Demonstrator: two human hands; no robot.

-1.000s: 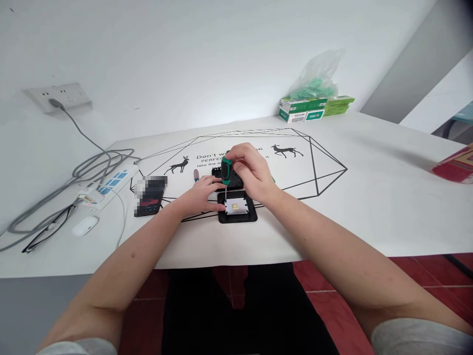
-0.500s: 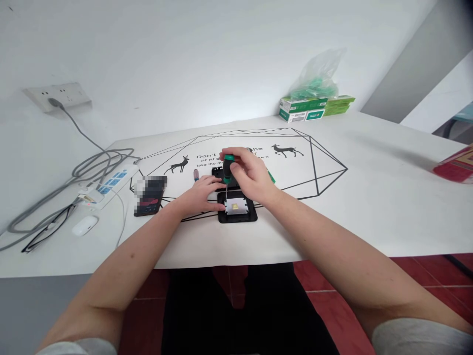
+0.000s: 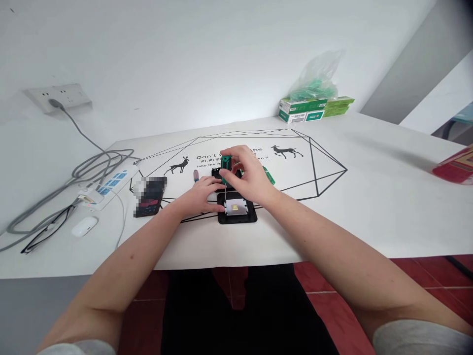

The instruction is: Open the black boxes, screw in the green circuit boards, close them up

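My right hand (image 3: 249, 172) is closed around the green and black handle of a screwdriver (image 3: 226, 165), held upright. Its shaft points down at the upper left corner of a silver metal plate (image 3: 240, 209) with a small yellowish square on it. The plate sits inside a shallow black case (image 3: 236, 221) lying on the table. My left hand (image 3: 204, 195) steadies the case, thumb on its left edge and fingers near its upper left corner beside the shaft. Behind lies another black part (image 3: 216, 172), mostly covered by my hands. A green circuit board (image 3: 269, 175) shows partly past my right hand.
A second small screwdriver (image 3: 196, 175) lies behind my left hand. To the left are a phone (image 3: 151, 197), a power strip (image 3: 114, 186) with grey cable, glasses (image 3: 48, 229) and a white earbud case (image 3: 84, 226). Green boxes (image 3: 303, 111) and a plastic bag (image 3: 318, 79) stand against the wall.
The fingers of my right hand have shifted round the screwdriver handle, and the handle has turned and leans slightly left. My left hand and the case stay in place.
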